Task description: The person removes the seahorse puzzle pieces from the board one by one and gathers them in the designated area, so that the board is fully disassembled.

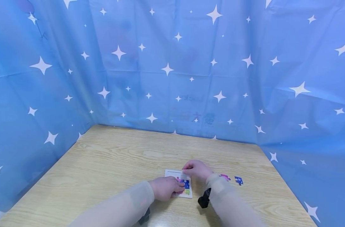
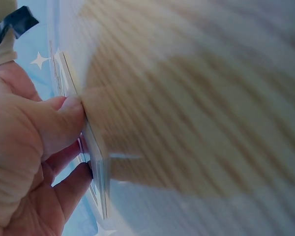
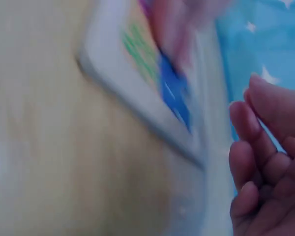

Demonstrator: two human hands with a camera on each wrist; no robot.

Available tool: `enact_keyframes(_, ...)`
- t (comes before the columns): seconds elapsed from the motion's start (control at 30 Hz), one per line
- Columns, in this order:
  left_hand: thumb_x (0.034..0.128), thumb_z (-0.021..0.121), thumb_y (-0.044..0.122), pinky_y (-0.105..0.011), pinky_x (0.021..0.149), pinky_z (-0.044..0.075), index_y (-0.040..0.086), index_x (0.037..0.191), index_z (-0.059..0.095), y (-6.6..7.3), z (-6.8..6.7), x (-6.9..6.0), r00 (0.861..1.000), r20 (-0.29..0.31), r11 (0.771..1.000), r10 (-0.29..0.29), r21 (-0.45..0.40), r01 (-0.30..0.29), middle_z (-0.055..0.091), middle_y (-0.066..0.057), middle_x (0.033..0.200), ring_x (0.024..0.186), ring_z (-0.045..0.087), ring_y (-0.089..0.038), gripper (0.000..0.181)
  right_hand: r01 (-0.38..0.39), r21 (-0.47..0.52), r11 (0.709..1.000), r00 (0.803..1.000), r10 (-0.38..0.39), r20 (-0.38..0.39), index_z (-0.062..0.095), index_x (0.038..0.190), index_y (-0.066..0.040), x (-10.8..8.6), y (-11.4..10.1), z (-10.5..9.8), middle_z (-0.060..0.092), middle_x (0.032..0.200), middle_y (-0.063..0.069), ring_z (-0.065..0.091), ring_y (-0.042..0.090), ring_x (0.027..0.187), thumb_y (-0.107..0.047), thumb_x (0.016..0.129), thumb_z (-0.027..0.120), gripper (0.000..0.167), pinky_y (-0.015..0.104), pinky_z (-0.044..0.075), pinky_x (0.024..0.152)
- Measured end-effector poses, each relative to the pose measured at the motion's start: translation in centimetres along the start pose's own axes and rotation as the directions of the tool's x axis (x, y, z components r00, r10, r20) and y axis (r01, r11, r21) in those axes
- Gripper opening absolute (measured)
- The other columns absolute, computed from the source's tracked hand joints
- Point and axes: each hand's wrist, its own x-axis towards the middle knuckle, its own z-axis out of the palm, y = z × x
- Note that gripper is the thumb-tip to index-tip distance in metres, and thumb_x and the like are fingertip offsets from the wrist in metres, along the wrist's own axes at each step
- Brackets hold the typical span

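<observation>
Before you on the tabletop (image 1: 124, 157) lies the puzzle board (image 1: 170, 174), your left hand (image 1: 165, 188) at its left side, your right hand (image 1: 198, 169) by its far right corner; rightward lie one loose piece (image 1: 225, 177), then another piece (image 1: 239, 180).

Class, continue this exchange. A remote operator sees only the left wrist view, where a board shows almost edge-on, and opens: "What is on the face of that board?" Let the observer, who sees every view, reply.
Observer: In the head view, the board has coloured jigsaw pieces on its face, partly covered by the left hand.
Operator: Are any pieces off the board?
Observer: Yes, a pink piece and a blue piece lie on the table, to the right of the right sleeve.
Operator: And where is the right hand?
Observer: The right hand is at the board's far right corner; I cannot tell whether it touches it.
</observation>
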Motion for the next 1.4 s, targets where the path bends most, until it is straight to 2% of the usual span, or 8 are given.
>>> enact_keyframes(0.1,0.0916,0.064,0.014,-0.023,0.103,0.039,0.02,0.135,0.057,-0.1,0.0,0.0,1.0,-0.019,1.0,0.025,0.015,-0.024,0.053,0.008,0.136,0.124,0.049,-0.01,0.044,0.003,0.023,1.0,0.999,-0.004,0.036,0.069,0.087,-0.01,0.3,-0.5,1.6,0.062,0.085,-0.003,0.054,0.013,0.078,-0.017,0.087,0.071,0.007,0.03,0.045,0.071)
enact_keyframes(0.23,0.0911,0.065,0.013,-0.023,0.103,0.039,0.019,0.134,0.058,-0.1,0.0,0.0,0.999,-0.03,0.999,0.04,0.027,-0.04,0.055,0.007,0.135,0.123,0.05,-0.01,0.044,-0.024,0.058,0.998,0.999,0.022,0.043,0.067,0.085,-0.007,0.5,-0.7,2.7,0.062,0.079,-0.003,0.055,0.012,0.074,-0.011,0.084,0.073,0.007,0.029,0.046,0.071)
enact_keyframes(0.47,0.0925,0.063,0.016,-0.022,0.101,0.041,0.019,0.134,0.059,-0.2,0.1,-0.1,0.998,-0.033,0.998,0.046,0.043,-0.045,0.055,0.008,0.135,0.121,0.052,-0.009,0.042,-0.031,0.042,0.999,0.999,0.029,0.032,0.065,0.082,-0.006,0.6,-0.7,3.1,0.062,0.074,-0.002,0.055,0.013,0.07,-0.008,0.081,0.076,0.011,0.029,0.046,0.069)
enact_keyframes(0.67,0.0959,0.059,0.017,-0.022,0.104,0.038,0.017,0.13,0.063,-0.6,0.5,-0.6,0.99,-0.07,0.992,0.12,0.049,-0.117,0.057,0.004,0.134,0.125,0.05,-0.011,0.034,-0.021,0.022,1.0,0.999,0.02,0.033,0.065,0.081,-0.008,0.6,-0.5,3.3,0.06,0.074,-0.003,0.054,0.013,0.07,-0.01,0.081,0.076,0.012,0.028,0.045,0.067)
enact_keyframes(0.83,0.0945,0.061,0.015,-0.022,0.101,0.04,0.019,0.127,0.064,-0.9,0.5,-1.8,0.984,-0.087,0.987,0.157,0.033,-0.154,0.058,0.004,0.132,0.122,0.052,-0.01,0.033,-0.049,0.039,0.998,0.998,0.048,0.027,0.064,0.081,-0.008,0.5,-0.6,3.3,0.058,0.076,-0.001,0.053,0.014,0.071,-0.011,0.08,0.077,0.014,0.029,0.043,0.066)
enact_keyframes(0.97,0.0931,0.062,0.013,-0.024,0.102,0.041,0.019,0.127,0.064,-1.1,0.6,-3.1,0.985,-0.079,0.988,0.156,0.026,-0.154,0.057,0.006,0.133,0.122,0.053,-0.011,0.035,-0.083,0.046,0.995,0.996,0.082,0.03,0.064,0.082,-0.01,0.4,-0.8,3.3,0.058,0.078,0.0,0.053,0.016,0.073,-0.012,0.08,0.077,0.014,0.029,0.042,0.067)
enact_keyframes(1.13,0.0931,0.061,0.013,-0.026,0.103,0.04,0.018,0.13,0.061,-1.2,0.7,-4.2,0.991,-0.051,0.991,0.124,0.049,-0.122,0.054,0.007,0.136,0.124,0.052,-0.012,0.038,-0.089,0.042,0.995,0.996,0.088,0.024,0.064,0.083,-0.009,0.3,-0.9,3.2,0.058,0.079,0.0,0.052,0.016,0.073,-0.013,0.081,0.077,0.013,0.029,0.042,0.067)
enact_keyframes(1.4,0.0928,0.061,0.013,-0.026,0.104,0.039,0.018,0.133,0.059,-1.1,0.5,-4.4,0.997,-0.006,0.997,0.081,-0.001,-0.081,0.052,0.008,0.138,0.126,0.05,-0.012,0.04,-0.084,0.016,0.996,0.995,0.083,0.053,0.065,0.085,-0.01,0.5,-0.8,2.8,0.059,0.08,-0.001,0.053,0.015,0.074,-0.014,0.082,0.076,0.012,0.029,0.042,0.067)
